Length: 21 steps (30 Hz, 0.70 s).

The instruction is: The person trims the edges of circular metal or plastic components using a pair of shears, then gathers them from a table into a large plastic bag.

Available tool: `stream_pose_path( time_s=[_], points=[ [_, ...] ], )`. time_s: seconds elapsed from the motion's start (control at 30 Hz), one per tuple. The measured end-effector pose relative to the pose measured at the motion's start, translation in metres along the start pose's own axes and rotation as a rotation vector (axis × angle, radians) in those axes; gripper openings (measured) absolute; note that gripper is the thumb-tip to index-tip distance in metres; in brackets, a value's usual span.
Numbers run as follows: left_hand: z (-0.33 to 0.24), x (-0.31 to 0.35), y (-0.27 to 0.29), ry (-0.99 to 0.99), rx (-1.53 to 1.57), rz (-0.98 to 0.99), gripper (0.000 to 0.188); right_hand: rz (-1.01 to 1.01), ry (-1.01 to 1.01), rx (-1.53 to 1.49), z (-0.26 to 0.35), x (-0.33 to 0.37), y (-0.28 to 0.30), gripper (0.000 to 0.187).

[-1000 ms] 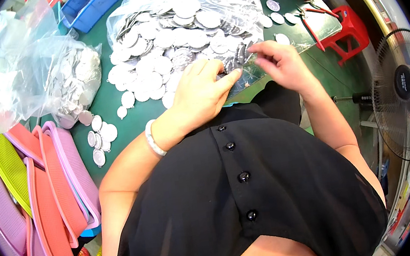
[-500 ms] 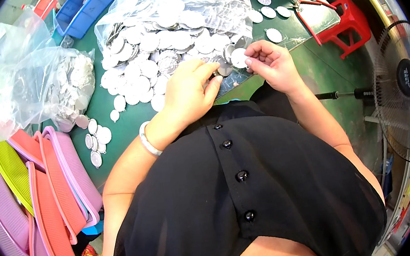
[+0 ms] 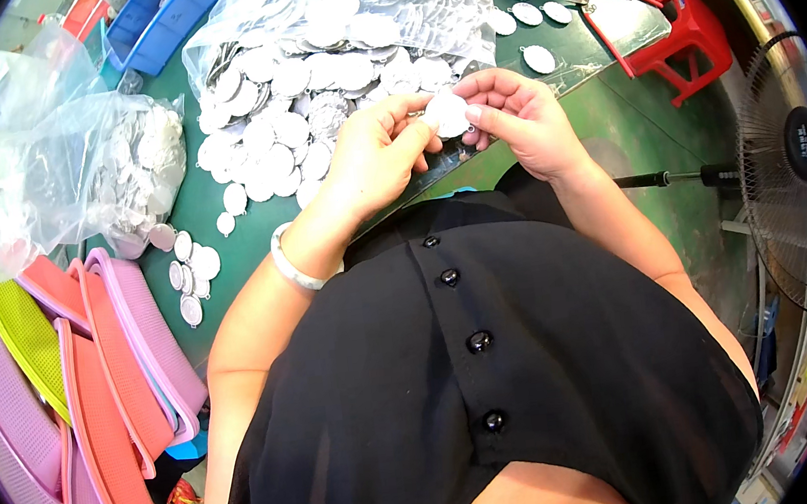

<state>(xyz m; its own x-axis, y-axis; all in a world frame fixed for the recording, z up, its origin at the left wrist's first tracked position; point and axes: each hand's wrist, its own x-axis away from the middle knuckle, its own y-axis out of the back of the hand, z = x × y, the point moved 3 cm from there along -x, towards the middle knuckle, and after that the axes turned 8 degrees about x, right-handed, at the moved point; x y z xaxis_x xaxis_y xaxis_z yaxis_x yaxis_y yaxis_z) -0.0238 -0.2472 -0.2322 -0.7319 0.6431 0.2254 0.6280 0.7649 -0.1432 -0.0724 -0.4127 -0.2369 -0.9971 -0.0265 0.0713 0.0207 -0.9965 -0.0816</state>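
Note:
Between my two hands is a round silvery medal [image 3: 447, 114] with a small loop on its rim. My left hand [image 3: 381, 151] pinches its left side between thumb and fingers. On its right side, the thumb and curled fingers of my right hand [image 3: 523, 121] grip it near the loop. Just beyond my hands, a heap of similar medals [image 3: 278, 137] spills from a clear plastic bag [image 3: 359, 11] onto the green table [image 3: 183, 192]. Several more oval medals [image 3: 538, 60] lie apart at the table's right.
Pliers with red handles [image 3: 606, 29] rest at the table's right corner by a red stool [image 3: 686, 40]. A second bag of medals [image 3: 138, 162] and a small medal group [image 3: 194, 269] lie left. Stacked plastic baskets [image 3: 97, 422] stand lower left, a fan [image 3: 801, 146] right.
My right hand has moved left with the medal, bringing it to my left hand. The left fingers now hold its other side.

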Motion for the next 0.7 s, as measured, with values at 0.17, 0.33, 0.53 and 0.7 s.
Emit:
stream_pose_path(
  time_s=[0.17,0.33,0.53,0.7],
  points=[
    [0.000,0.001,0.003,0.170,0.302,0.012,0.017,0.021,-0.007,-0.047,0.007,-0.001,-0.007,0.022],
    [0.005,0.007,0.008,0.217,0.505,0.000,0.011,0.055,-0.055,-0.025,0.007,0.001,-0.005,0.020],
    [0.006,0.011,0.006,0.131,0.684,-0.005,0.016,0.062,0.049,0.098,0.006,0.004,-0.007,0.017],
    [0.011,0.012,0.012,-0.002,0.605,-0.059,0.024,-0.178,0.354,0.715,0.005,0.001,0.004,0.023]
  ],
)
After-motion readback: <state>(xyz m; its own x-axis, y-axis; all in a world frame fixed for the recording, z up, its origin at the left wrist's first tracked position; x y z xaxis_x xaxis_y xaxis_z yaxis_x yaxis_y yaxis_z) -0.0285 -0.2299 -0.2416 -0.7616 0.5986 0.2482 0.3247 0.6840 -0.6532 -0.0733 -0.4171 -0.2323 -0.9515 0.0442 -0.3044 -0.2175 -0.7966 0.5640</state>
